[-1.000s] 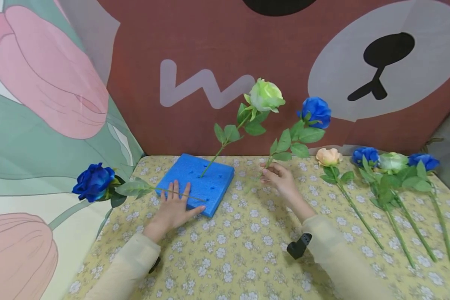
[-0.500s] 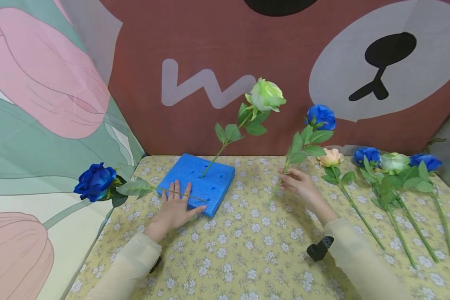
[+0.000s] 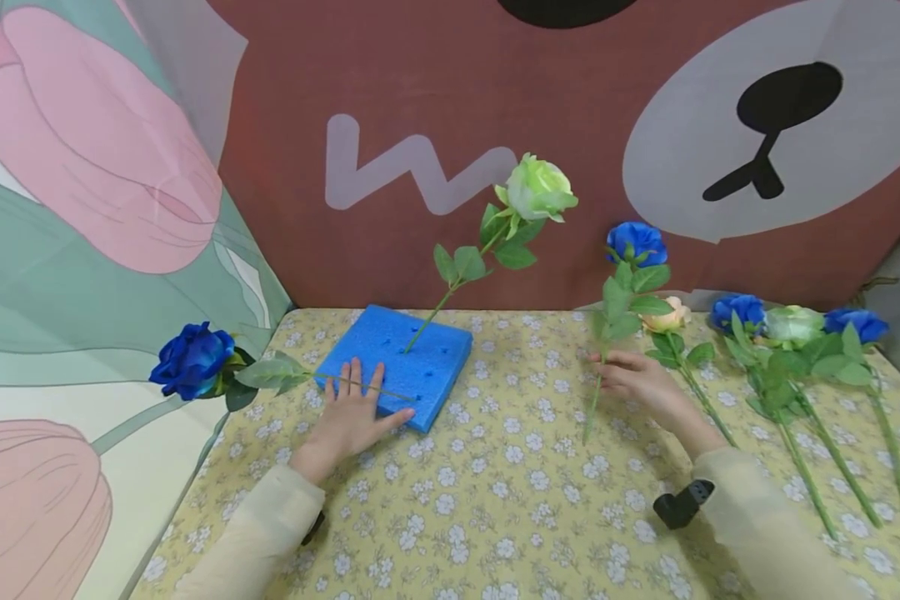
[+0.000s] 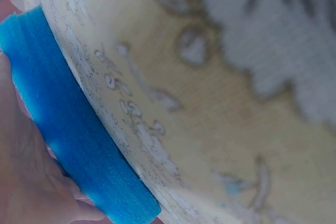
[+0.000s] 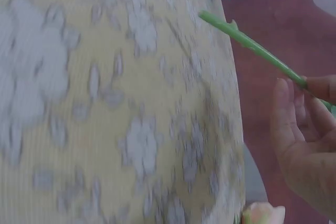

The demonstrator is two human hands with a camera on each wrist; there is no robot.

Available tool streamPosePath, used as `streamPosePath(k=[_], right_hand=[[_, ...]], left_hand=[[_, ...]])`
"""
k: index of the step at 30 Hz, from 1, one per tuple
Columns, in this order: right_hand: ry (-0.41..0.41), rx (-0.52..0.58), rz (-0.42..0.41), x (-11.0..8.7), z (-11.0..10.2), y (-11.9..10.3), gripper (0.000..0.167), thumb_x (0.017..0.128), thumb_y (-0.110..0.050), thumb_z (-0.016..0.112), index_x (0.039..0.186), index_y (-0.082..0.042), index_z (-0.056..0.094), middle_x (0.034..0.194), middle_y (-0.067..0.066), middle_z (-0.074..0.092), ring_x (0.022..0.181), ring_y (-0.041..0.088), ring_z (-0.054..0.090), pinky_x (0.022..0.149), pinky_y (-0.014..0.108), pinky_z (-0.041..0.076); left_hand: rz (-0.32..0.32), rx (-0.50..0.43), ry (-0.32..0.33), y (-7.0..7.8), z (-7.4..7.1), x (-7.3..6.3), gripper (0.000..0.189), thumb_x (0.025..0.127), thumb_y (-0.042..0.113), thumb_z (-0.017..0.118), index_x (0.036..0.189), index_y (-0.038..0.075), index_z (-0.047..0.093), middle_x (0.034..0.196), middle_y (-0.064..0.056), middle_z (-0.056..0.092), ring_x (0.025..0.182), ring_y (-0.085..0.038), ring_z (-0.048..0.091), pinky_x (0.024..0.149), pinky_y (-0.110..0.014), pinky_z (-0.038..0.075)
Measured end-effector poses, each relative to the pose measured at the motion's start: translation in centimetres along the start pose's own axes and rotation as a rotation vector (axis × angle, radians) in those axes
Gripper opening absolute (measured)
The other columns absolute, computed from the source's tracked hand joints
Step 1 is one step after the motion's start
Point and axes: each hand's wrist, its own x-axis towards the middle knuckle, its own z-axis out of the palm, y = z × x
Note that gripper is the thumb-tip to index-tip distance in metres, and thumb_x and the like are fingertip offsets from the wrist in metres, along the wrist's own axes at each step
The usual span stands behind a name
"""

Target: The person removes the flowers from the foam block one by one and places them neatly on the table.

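My left hand rests with spread, straight fingers on a blue foam block dotted with small holes. A pale green rose stands in the block, leaning right. Out of its near corner a dark blue rose slants far left, its stem crossing over my left fingers. My right hand pinches the stem of a bright blue rose, head up, to the right of the block. In the right wrist view the cut end of the green stem points free of the fingers. The left wrist view shows the foam's side beside the hand.
On the right of the flowered tablecloth lie a peach rose, a blue rose, a pale green rose and another blue rose. Behind the table hangs a printed backdrop.
My right hand has moved right and somewhat toward me with the bright blue rose, whose stem now stands more upright. The left hand has stayed on the foam block.
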Motion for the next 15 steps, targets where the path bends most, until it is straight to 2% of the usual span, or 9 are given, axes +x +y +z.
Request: streamPosePath(k=[2,5,7,11,13,15], right_hand=[[-0.005,-0.019,0.011,-0.3,-0.6,0.2,0.06,0.102,-0.031,0.046,0.144,0.008,0.032,0.152,0.026,0.029,0.107,-0.007,0.054,0.097,0.029,0.052],[-0.01,-0.031,0.02,-0.7,-1.5,0.5,0.063,0.102,-0.031,0.046,0.147,0.009,0.027,0.153,0.024,0.029,0.105,-0.011,0.053,0.095,0.025,0.052],[-0.023,-0.047,0.025,-0.9,-2.1,0.7,0.063,0.102,-0.031,0.046,0.147,0.008,0.027,0.154,0.024,0.028,0.11,-0.007,0.054,0.095,0.024,0.052],[-0.062,-0.098,0.037,-1.4,-3.1,1.1,0.063,0.102,-0.031,0.045,0.147,0.009,0.025,0.154,0.026,0.025,0.126,0.018,0.053,0.097,0.029,0.052],[-0.083,-0.135,0.045,-1.7,-3.6,1.3,0.065,0.103,-0.031,0.044,0.147,0.011,0.023,0.153,0.03,0.022,0.131,0.033,0.046,0.098,0.034,0.051],[-0.1,-0.153,0.056,-1.9,-4.0,1.6,0.064,0.103,-0.03,0.043,0.147,0.012,0.022,0.153,0.032,0.021,0.134,0.042,0.038,0.1,0.036,0.051]], left_hand=[[0.002,-0.002,0.004,0.0,0.0,0.0,0.099,0.086,0.072,0.045,0.155,0.01,0.007,0.156,-0.031,-0.006,0.145,-0.048,-0.007,0.115,-0.067,0.0],[0.003,-0.006,0.009,0.0,-0.1,0.0,0.099,0.087,0.072,0.045,0.155,0.01,0.008,0.156,-0.032,-0.006,0.145,-0.048,-0.006,0.115,-0.068,0.0],[0.001,-0.009,0.01,0.0,-0.1,0.0,0.099,0.086,0.072,0.045,0.155,0.01,0.008,0.156,-0.031,-0.006,0.145,-0.048,-0.006,0.115,-0.067,0.0],[-0.001,-0.004,0.005,0.0,-0.1,0.0,0.1,0.086,0.073,0.044,0.155,0.01,0.007,0.156,-0.031,-0.006,0.145,-0.047,-0.007,0.115,-0.068,0.0],[-0.001,-0.004,0.003,0.0,0.0,0.0,0.1,0.086,0.073,0.043,0.155,0.01,0.007,0.156,-0.031,-0.007,0.145,-0.047,-0.007,0.115,-0.067,0.0],[-0.003,-0.004,0.002,0.0,0.0,0.0,0.1,0.086,0.073,0.043,0.155,0.011,0.007,0.156,-0.031,-0.007,0.145,-0.047,-0.008,0.115,-0.067,0.0]])
